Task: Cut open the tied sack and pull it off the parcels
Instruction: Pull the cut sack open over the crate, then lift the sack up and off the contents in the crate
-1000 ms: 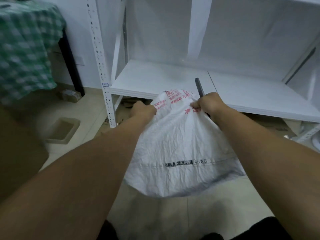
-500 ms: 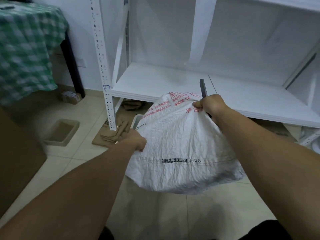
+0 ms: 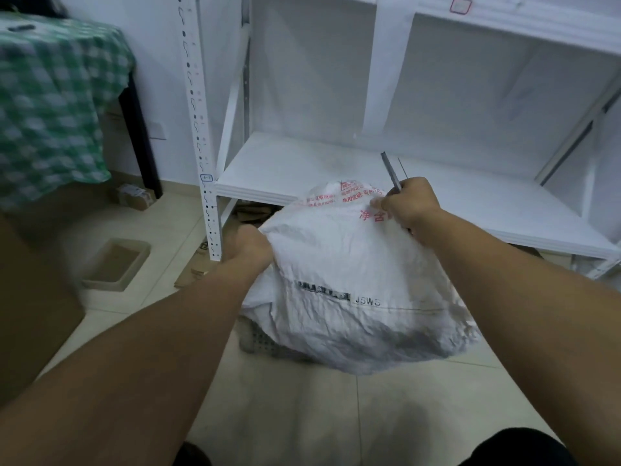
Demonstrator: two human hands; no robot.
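Observation:
A white woven sack point(image 3: 353, 280) with red and black print is lifted off the tiled floor in front of me. My left hand point(image 3: 250, 248) grips its left side in a fist. My right hand point(image 3: 408, 203) pinches the sack's top right edge and also holds a thin dark blade point(image 3: 389, 169) that sticks up past the fingers. Below the sack's lower left edge a grey bubble-wrap parcel point(image 3: 260, 339) shows on the floor. Whatever else is under the sack is hidden.
A white metal shelf unit point(image 3: 302, 169) stands just behind the sack, its perforated post point(image 3: 205, 183) at the left. Flattened cardboard point(image 3: 198, 267) lies under it. A shallow cardboard tray point(image 3: 114, 265) sits on the floor at left, beside a table with a green checked cloth point(image 3: 50, 105).
My left hand dropped from the sack's top edge to its left side, then took a fresh grip higher up. The sack rose, baring a grey parcel beneath. My right hand kept its hold.

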